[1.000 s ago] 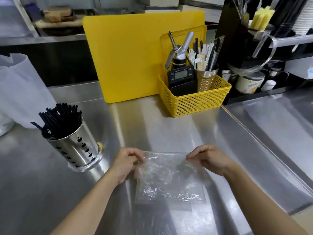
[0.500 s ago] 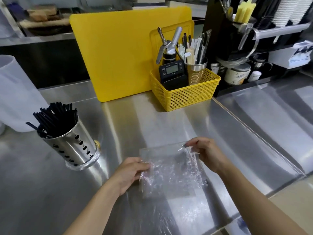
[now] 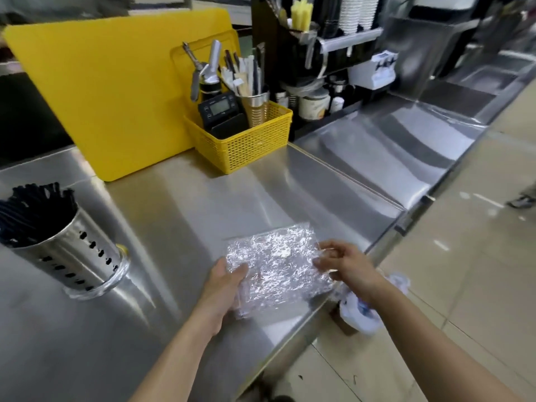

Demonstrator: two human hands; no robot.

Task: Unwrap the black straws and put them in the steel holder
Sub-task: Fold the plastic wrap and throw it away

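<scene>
A bunch of black straws stands in the perforated steel holder at the left of the steel counter. Near the counter's front edge lies a crumpled clear plastic wrapper, folded into a rough square. My left hand grips its lower left corner with the thumb on top. Its right edge is pinched by the fingers of my right hand. The wrapper looks empty.
A yellow cutting board leans at the back. A yellow basket beside it holds a timer, a cup of utensils and a dispenser. The counter's front edge runs just right of my right hand; a bin with a white bag stands below.
The view has swung right. The wrapper has been folded smaller and drawn toward the counter's front edge, both hands still on it.
</scene>
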